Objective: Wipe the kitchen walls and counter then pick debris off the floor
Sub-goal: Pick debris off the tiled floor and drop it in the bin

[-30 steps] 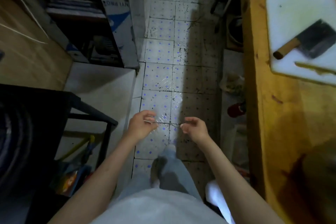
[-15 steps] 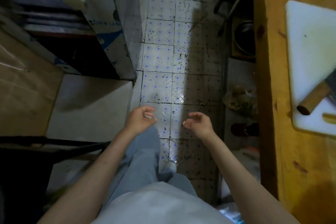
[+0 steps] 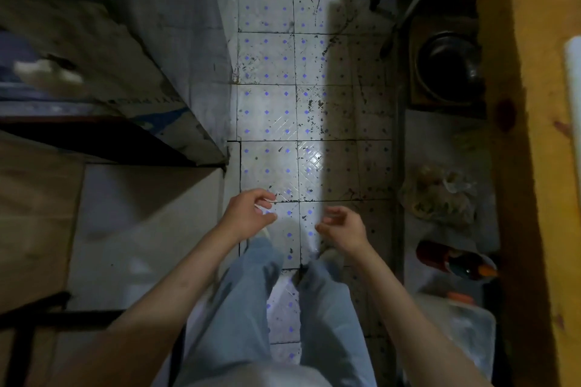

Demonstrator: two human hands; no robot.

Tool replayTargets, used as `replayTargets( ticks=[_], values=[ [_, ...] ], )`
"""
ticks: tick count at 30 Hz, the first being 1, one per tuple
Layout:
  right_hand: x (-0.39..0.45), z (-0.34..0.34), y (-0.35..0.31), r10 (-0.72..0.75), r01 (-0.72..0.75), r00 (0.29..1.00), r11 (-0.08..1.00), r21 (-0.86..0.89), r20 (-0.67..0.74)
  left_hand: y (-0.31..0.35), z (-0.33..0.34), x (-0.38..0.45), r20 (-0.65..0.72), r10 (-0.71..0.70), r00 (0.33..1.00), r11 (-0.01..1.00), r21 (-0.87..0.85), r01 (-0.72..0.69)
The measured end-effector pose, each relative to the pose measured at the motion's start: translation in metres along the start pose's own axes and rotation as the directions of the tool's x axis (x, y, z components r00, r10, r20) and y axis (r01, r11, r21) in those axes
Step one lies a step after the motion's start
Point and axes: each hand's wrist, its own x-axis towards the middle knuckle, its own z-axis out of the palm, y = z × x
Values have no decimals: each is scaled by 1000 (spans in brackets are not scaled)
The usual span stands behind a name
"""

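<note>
Shift: view has advanced along the floor (image 3: 267,110); cutting board gone from sight.
Left hand (image 3: 248,214): above floor, fingers loosely curled, possibly pinching something pale; cannot tell.
Right hand (image 3: 342,228): relaxed, holding nothing.
Debris (image 3: 314,104): dark specks ahead; picking likely next.

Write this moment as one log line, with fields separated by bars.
phase: floor debris | left hand: loosely curled, empty | right hand: loosely curled, empty | white blue-dotted tile floor: dark specks

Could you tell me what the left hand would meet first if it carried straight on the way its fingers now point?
Probably the tiled floor. The left hand holds nothing, its fingers curl forward and right, and nothing shows between them and the speckled tiles, though depth is unclear.
</note>
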Motion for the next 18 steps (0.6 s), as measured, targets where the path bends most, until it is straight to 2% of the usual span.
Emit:
replayTargets(
  ticks=[4,11,15,18],
  values=[
    [59,10,7,39,-37,997,999,-21,61,-18,7,50,26,-29,999,999,40,28],
    [189,40,49,81,-62,986,990,-127,146,-89,48,150,34,-140,990,990,40,138],
    [264,56,85,68,-2,970,963,-269,234,-143,78,213,54,-180,982,983,32,178],
    [318,71,113,66,15,964,954,-299,259,-186,100,260,9,-216,976,974,76,214]
  ],
)
